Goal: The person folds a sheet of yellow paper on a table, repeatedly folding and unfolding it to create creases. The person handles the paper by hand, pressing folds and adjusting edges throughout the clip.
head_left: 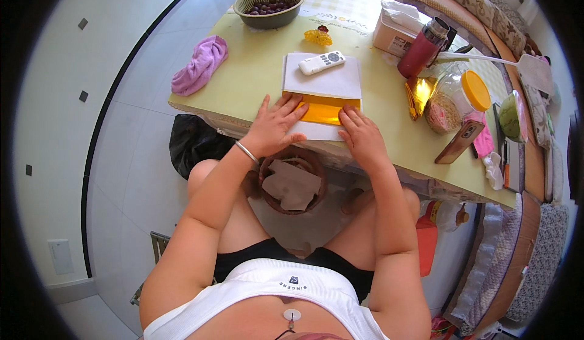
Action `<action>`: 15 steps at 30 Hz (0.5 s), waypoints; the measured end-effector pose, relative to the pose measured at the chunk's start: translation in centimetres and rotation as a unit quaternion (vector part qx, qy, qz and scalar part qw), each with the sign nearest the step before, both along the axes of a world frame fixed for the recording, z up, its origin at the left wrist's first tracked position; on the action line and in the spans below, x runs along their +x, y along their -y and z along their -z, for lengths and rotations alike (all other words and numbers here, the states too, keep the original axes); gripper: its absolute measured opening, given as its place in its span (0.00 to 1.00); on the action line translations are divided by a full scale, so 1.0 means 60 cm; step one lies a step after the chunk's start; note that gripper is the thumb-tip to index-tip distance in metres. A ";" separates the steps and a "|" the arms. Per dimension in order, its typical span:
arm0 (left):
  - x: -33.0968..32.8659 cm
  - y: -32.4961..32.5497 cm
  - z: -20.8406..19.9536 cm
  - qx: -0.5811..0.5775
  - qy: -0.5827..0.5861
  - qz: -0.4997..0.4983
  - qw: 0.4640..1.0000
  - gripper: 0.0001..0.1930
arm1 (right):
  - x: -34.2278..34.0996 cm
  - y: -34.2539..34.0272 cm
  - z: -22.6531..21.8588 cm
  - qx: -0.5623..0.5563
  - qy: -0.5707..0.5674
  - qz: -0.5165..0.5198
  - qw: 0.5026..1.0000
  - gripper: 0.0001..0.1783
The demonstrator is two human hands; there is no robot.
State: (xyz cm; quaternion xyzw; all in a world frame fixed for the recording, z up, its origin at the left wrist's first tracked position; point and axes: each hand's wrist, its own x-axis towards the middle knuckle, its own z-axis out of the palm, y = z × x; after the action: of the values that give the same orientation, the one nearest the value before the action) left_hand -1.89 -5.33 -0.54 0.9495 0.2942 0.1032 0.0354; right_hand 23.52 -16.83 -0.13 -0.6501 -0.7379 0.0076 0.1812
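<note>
A stack of white paper (331,84) lies near the front edge of the table, with a strip of shiny gold foil paper (322,111) across its lower part. My left hand (275,124) rests on the left end of the strip, fingers stretched out and thumb apart. At the strip's right end, my right hand (363,134) lies with its fingertips on the foil and the paper's edge, fingers extended. Neither hand grips anything. On the upper part of the paper sits a white remote control (322,63).
Left on the table are a purple cloth (202,66) and a green colander (269,18) of dark fruit. A yellow hair claw (319,35) lies behind the paper. To the right stand a red thermos (420,51), a yellow-lidded jar (447,105) and a phone (459,142). Below is a basket (321,171).
</note>
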 end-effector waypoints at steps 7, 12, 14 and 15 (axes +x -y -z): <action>-0.002 -0.036 -0.018 0.016 -0.053 -0.041 0.998 0.38 | -0.019 0.018 -0.026 0.025 0.003 -0.021 0.999 0.22; 0.003 -0.024 -0.008 0.040 -0.004 -0.089 0.995 0.43 | -0.024 0.016 -0.019 0.066 0.034 -0.027 0.997 0.20; 0.007 -0.017 -0.011 0.076 -0.032 -0.143 0.986 0.46 | -0.026 0.016 -0.018 0.084 0.048 -0.027 0.995 0.19; 0.009 -0.012 -0.014 0.094 -0.046 -0.170 0.980 0.48 | -0.026 0.015 -0.020 0.096 0.051 -0.029 0.994 0.18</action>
State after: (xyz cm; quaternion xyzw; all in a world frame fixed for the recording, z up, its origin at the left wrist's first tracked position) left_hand -1.38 -4.62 0.27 0.8883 0.4419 0.0911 -0.0852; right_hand 21.95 -17.71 1.05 -0.6072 -0.7622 -0.0915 0.2048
